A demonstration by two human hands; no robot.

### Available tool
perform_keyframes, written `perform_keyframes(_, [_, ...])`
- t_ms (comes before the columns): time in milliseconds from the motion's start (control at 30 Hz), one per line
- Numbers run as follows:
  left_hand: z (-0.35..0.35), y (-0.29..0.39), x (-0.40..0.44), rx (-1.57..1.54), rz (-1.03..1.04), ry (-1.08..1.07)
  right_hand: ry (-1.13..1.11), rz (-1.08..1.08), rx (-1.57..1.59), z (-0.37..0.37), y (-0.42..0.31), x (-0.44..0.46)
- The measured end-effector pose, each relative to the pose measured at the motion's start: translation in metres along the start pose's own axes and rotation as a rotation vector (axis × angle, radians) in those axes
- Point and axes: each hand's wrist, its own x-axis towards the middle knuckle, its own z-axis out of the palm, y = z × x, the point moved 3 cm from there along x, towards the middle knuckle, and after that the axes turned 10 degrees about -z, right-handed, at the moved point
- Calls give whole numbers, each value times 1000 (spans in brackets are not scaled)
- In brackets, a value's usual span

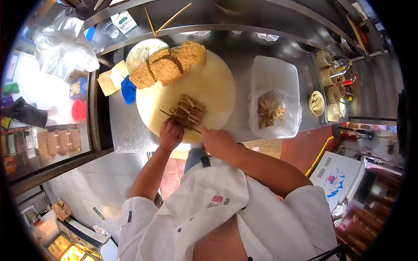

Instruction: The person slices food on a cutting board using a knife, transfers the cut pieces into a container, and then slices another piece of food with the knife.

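My right hand (217, 142) is closed round the handle of a knife (196, 130). From above, its blade shows as a thin dark line running up and left across the food. My left hand (171, 135) has its fingers curled against the near side of a brown, crusted slab (189, 108) cut into strips, close beside the blade. The strips lie together on a round, pale cutting board (217, 85). Farther back on the board sit larger uncut golden-brown crusted slabs (165, 69). The fingertips of my left hand are partly hidden.
To the right, a clear plastic tub (274, 71) holds cut pieces (270, 106). A small bowl of pale pieces (316, 103) stands beyond it. At the board's back left are a white-filled round container (143, 52) and a blue cloth (128, 90). A metal shelf (261, 17) runs along the back.
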Motion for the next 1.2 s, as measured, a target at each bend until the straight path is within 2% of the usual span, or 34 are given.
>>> perform_keyframes(33, [1, 1, 1, 36, 56, 9, -28, 23, 24, -1, -4, 2])
perform_keyframes(100, [4, -4, -2, 12, 41, -18, -59, 49, 52, 7, -3, 9])
perform_keyframes(167, [0, 0, -4, -6, 28, -51, 48, -23, 23, 32, 8, 26])
perform_keyframes(233, [-10, 9, 11, -47, -94, -23, 10, -44, -39, 43, 20, 47])
perform_keyframes(267, [-11, 9, 11, -45, -87, -24, -35, -58, -97, 49, 24, 52])
perform_keyframes(400, [-9, 7, 4, -69, -78, 5, 1, 8, -7, 20, 16, 32])
perform_keyframes(500, [-9, 9, 4, -58, -78, 29, -34, -75, -39, -3, -1, 6])
perform_keyframes(567, [-9, 9, 4, -22, -58, 31, -1, -5, 42, -3, -4, 2])
perform_keyframes(667, [-8, 6, 2, -50, -72, 27, 24, -37, 29, 3, -1, 6])
perform_keyframes(767, [-7, 6, 1, -5, -37, 16, -34, 36, 99, 9, 2, 13])
perform_keyframes(867, [-1, 1, -5, -62, -114, 21, -29, 12, 149, 8, 0, 19])
perform_keyframes(1033, [7, -9, -11, -40, -123, -26, 62, 12, 95, 58, 33, 46])
perform_keyframes(1200, [-4, -4, -10, -67, -139, -62, 103, -28, 80, 20, 36, 30])
